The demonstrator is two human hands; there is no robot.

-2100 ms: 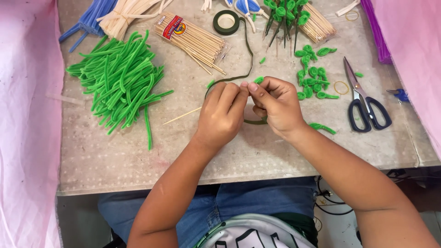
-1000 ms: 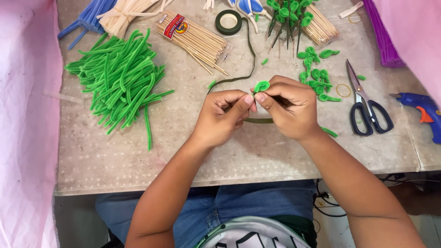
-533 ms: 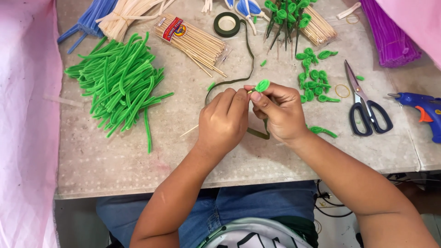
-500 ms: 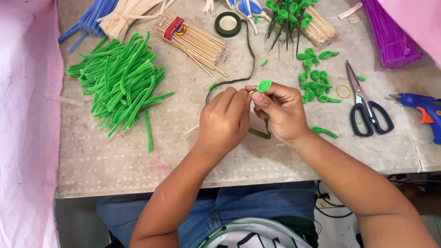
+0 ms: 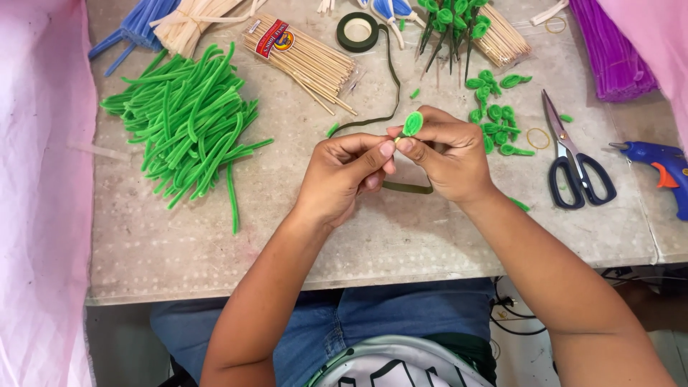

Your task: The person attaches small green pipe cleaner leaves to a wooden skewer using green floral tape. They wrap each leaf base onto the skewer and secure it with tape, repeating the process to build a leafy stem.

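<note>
At the centre of the table, between both sets of fingertips, sits the small green leaf loop (image 5: 413, 122), a bent pipe cleaner standing up just above the knuckles. I see the right hand (image 5: 448, 161) closed around its base, thumb and forefinger pinched tight, so the loop stays upright and free to work on. The left hand (image 5: 344, 172) is curled too, thumb tip meeting the right thumb at the stem; it looks to me like it is pressing the dark green tape strip (image 5: 387, 86) against it. That strip runs away toward twelve o'clock to the tape roll (image 5: 357, 31), with slack curling under the hands, which I judge keeps the feed loose.

Out at two o'clock lie the finished green leaves (image 5: 494, 115), close by, and beyond them a bunch of leaf-tipped sticks (image 5: 451, 21). At three o'clock rest the scissors (image 5: 573, 168), then the blue glue gun (image 5: 659, 161). At ten o'clock is the heap of green pipe cleaners (image 5: 190, 118), at eleven the bundle of bamboo skewers (image 5: 301, 57), at one the purple pipe cleaners (image 5: 613, 50).

Against two seconds back: the loop now stands clear above the fingers rather than tucked between them, both hands have lifted slightly off the table (image 5: 401, 244), and the glue gun has come into view as my camera shifted.
</note>
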